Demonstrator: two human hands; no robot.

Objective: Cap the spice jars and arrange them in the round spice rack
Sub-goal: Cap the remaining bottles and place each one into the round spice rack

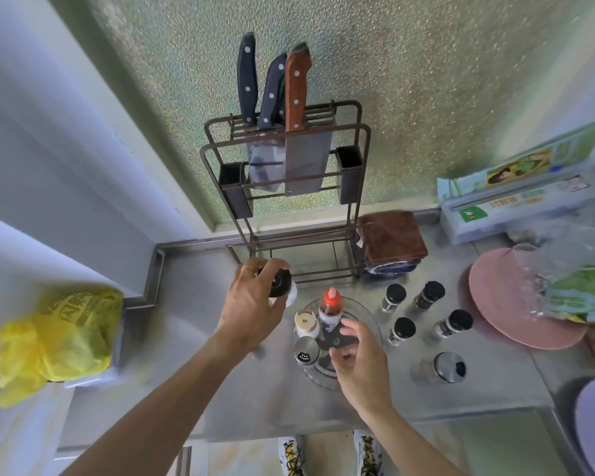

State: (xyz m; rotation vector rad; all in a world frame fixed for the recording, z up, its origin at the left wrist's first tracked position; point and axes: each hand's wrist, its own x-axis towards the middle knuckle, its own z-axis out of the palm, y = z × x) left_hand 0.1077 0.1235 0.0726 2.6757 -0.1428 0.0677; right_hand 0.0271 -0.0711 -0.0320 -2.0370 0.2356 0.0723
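Your left hand (251, 304) grips a black-capped spice jar (280, 283) just left of centre frame, fingers curled round its cap; the jar is tilted, its long axis running from the dark ribbed cap toward the pale body at lower right, but blur hides finer detail. Just right and below sits the round clear plastic spice rack (370, 317) on the steel counter (255, 400). In it stand a red-tipped squeeze bottle (330, 309), upright, a beige-lidded jar (306, 322) and a steel-topped shaker (305, 352) with small holes in its lid. Your right hand (358, 359) hovers over the rack's lower right side with fingers loosely spread, holding nothing.

Right of the rack, four small glass jars with black caps (423, 314) stand upright in a loose cluster, and a larger glass jar with a steel lid (445, 367) stands below them. Further right lies a pink round plate (495, 297). Behind, at upper centre, a dark wire knife stand (285, 187) holds cleavers, with a folded brown cloth (392, 238) beside it. A yellow plastic bag (59, 338) sits at left.
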